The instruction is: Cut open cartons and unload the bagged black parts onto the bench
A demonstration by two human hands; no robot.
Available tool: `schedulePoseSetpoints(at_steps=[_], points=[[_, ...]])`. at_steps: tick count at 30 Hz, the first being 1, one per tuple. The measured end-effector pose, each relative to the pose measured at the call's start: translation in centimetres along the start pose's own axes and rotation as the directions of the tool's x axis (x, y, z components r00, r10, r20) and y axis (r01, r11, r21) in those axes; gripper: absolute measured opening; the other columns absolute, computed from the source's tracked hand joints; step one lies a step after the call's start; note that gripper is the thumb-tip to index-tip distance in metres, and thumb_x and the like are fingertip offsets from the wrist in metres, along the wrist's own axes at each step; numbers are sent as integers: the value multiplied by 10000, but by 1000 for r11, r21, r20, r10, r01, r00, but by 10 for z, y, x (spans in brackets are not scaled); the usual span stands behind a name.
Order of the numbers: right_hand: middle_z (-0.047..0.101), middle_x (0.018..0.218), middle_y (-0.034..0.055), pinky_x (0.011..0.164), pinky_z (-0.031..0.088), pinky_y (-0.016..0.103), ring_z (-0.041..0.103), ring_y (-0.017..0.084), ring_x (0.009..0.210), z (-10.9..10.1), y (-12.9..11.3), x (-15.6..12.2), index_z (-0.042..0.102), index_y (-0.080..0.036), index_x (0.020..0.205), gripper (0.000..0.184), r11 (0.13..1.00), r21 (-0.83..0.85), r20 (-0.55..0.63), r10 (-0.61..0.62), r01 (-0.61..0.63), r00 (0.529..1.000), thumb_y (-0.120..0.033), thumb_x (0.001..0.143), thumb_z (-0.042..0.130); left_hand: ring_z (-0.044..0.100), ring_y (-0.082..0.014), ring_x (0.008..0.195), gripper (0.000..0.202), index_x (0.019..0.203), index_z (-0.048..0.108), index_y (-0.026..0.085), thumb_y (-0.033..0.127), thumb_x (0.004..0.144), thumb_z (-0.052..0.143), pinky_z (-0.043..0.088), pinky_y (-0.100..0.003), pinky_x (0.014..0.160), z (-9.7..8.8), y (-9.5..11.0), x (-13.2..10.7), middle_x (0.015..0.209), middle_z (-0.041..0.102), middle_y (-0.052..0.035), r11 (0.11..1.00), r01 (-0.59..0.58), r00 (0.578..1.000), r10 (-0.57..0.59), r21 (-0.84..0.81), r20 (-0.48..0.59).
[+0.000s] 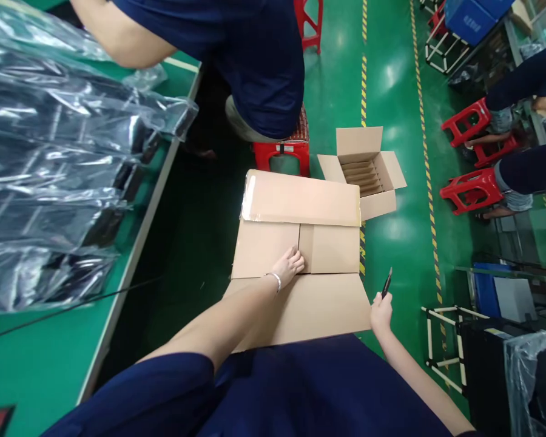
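In the head view, a large cardboard box [327,303] stands in front of me, its near flap folded out toward my body. The far flap [300,197] is also turned back and has clear tape along its edges. Two inner flaps [334,249] lie across the top with a narrow gap between them. My left hand [289,265] is closed at that gap, fingers curled over the edge of the left inner flap. Beside the box's right edge, my right hand [381,309] is wrapped around a black utility knife [386,283], with its blade end pointing up and away.
Behind the box is an open carton [366,176] with cardboard dividers. A co-worker [264,67] sits on a red stool [282,155]. Plastic-wrapped dark items [64,152] cover the green table [40,358] at left. Pipe frames [446,346] and seated people are at right.
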State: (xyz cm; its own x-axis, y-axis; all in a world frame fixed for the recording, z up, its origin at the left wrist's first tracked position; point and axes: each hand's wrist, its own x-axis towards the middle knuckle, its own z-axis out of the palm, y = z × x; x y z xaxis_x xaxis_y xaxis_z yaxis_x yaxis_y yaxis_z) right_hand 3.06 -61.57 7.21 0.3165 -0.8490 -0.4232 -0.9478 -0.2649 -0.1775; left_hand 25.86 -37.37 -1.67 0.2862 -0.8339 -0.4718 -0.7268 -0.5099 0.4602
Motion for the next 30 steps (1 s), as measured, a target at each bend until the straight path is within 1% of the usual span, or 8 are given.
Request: schedulePoseSetpoints(at_steps=[5,9,12,15,18,21,25,30], points=[[551,891,44,798,519,295,562,156,783,43,33,-11,573,-99,1105,197,995,-88,101,64,-56,993,-289,1085,524,254,-341,1456,530,1356,533,205,376,875,675,134,-645,1193,22,25,-27,1513,412,-111,995,98,991,-98,5,87],[551,910,50,819,511,309,568,171,820,47,26,12,564,-88,1089,217,996,-47,81,76,-72,994,-304,1068,559,223,-388,1460,769,1504,332,237,434,852,689,281,-652,1144,25,30,-78,1618,209,-127,957,287,944,-291,48,158],[543,940,59,840,498,316,553,178,851,44,-3,35,560,-96,1041,220,999,48,35,11,-13,999,-315,1055,569,260,-394,1445,815,1522,291,247,466,846,690,352,-638,1110,20,29,-94,1610,224,-137,911,396,897,-411,120,163],[536,900,44,858,486,305,537,167,846,56,-53,39,554,-108,905,247,983,132,47,-137,129,990,-315,1008,643,235,-409,1453,891,1537,257,250,442,812,739,289,-669,1135,24,36,-87,1593,262,-153,867,450,873,-477,213,98],[540,914,48,823,504,294,538,161,824,92,-111,23,553,-110,890,299,959,177,78,-236,220,968,-363,995,673,163,-396,1483,911,1555,203,248,292,821,741,228,-647,1172,44,44,-80,1606,231,-164,819,505,854,-519,273,-23],[542,993,79,848,515,317,546,180,891,136,-154,4,567,-107,936,325,953,170,86,-267,250,960,-415,1032,612,228,-379,1471,821,1546,245,276,179,851,670,271,-631,1159,70,38,-79,1589,290,-152,803,530,845,-527,272,-92],[519,1083,102,956,479,358,518,213,1015,166,-171,-1,566,-103,969,291,951,104,96,-302,293,948,-378,1003,652,421,-338,1377,749,1516,292,388,53,881,504,380,-596,1091,91,9,-79,1479,480,-104,843,476,879,-464,250,-110],[497,1147,87,974,468,357,499,218,1051,151,-179,2,567,-100,1019,263,938,7,109,-346,348,932,-201,885,771,481,-288,1311,857,1495,233,471,-70,837,329,405,-538,1050,82,-28,-104,1424,529,-82,865,432,902,-407,255,-144]])
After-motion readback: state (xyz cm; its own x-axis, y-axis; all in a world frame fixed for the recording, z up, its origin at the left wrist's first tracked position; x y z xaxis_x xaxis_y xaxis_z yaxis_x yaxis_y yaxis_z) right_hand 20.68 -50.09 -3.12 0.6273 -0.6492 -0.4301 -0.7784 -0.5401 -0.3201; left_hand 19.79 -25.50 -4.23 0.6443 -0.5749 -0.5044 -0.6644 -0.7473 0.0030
